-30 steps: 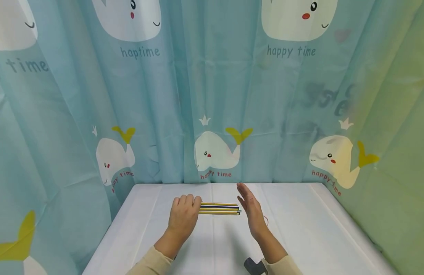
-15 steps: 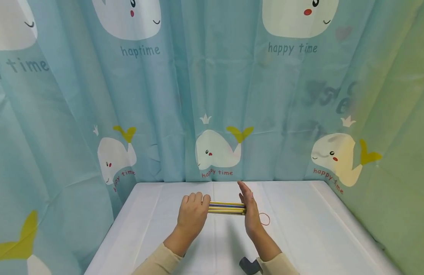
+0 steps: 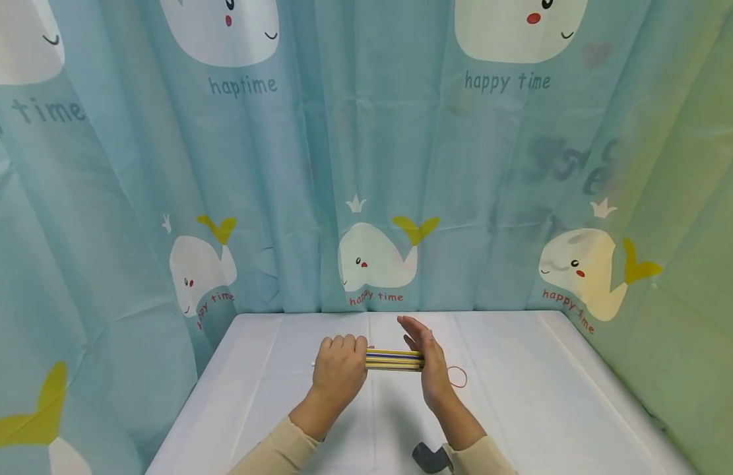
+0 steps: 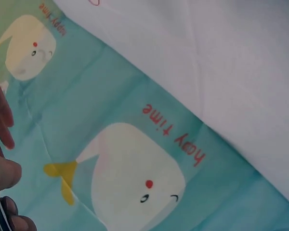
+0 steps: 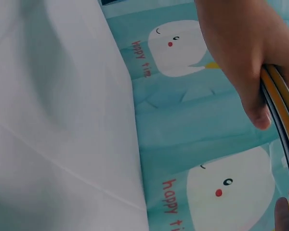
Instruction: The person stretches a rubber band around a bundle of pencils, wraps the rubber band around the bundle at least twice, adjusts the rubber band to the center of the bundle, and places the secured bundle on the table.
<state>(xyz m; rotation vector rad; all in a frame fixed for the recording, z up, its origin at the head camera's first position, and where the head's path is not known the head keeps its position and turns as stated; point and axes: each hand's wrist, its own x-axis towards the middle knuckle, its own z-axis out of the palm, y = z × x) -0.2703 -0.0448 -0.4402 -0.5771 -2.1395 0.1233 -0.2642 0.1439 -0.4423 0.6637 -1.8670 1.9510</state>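
A bundle of several slim pencils (image 3: 394, 360), striped yellow and dark, lies level above the white table. My left hand (image 3: 340, 373) grips it around its left part, hiding much of that end; a pale tip pokes out past the hand. At the other end, my right hand (image 3: 433, 373) stands on edge with its fingers straight, palm against the pencil ends. In the right wrist view, the left hand (image 5: 253, 53) wraps the pencils (image 5: 282, 110). Only a sliver of the dark pencils (image 4: 2, 217) shows in the left wrist view.
A thin red rubber band (image 3: 466, 377) lies on the white table (image 3: 532, 396) just right of the right hand. A dark grey device (image 3: 427, 458) sits at the right wrist. Blue curtains (image 3: 295, 165) with whale prints hang behind the table and along both sides.
The right palm has come against the pencil ends, where a gap showed earlier. My left hand has shifted right along with the bundle, and less pencil length shows between the hands.
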